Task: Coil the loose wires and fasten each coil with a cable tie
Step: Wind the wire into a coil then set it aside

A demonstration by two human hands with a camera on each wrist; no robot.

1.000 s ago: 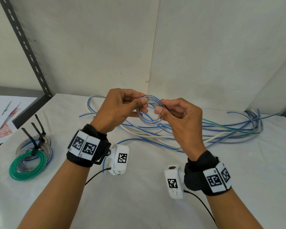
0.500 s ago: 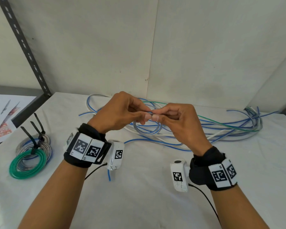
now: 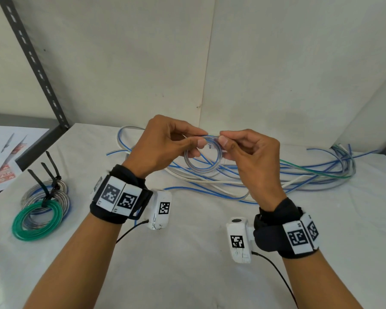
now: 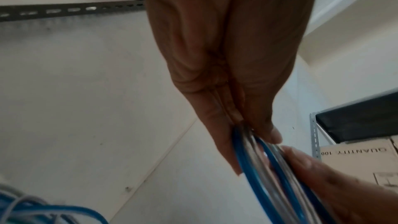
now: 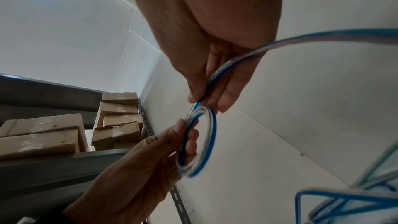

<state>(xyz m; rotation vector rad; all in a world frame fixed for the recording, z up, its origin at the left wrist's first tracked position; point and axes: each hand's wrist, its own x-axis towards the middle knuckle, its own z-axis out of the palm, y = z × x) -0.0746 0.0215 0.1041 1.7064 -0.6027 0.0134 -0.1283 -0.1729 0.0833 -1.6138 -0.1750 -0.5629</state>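
Note:
A small coil of clear wire with a blue stripe (image 3: 202, 157) hangs in the air between both hands above the table. My left hand (image 3: 165, 143) pinches the coil's top left side; the coil (image 4: 264, 161) passes between its thumb and fingers. My right hand (image 3: 247, 150) pinches the wire at the coil's top right, and the wire's free length (image 5: 301, 40) runs back through its fingers. In the right wrist view the coil (image 5: 200, 142) shows as a ring below the right fingertips. Loose blue, white and green wires (image 3: 276, 175) lie tangled on the table behind.
Finished coils, one green (image 3: 35, 221) and others silver, lie at the table's left with black cable ties (image 3: 45, 179) sticking up. A dark slotted shelf post (image 3: 31, 59) rises at the left, printed papers (image 3: 2, 157) beside it. White wall panels close the back.
Both hands rose slightly and drew a little apart. The coil has turned to face the head camera as an open ring, and the pinch points shifted to its top.

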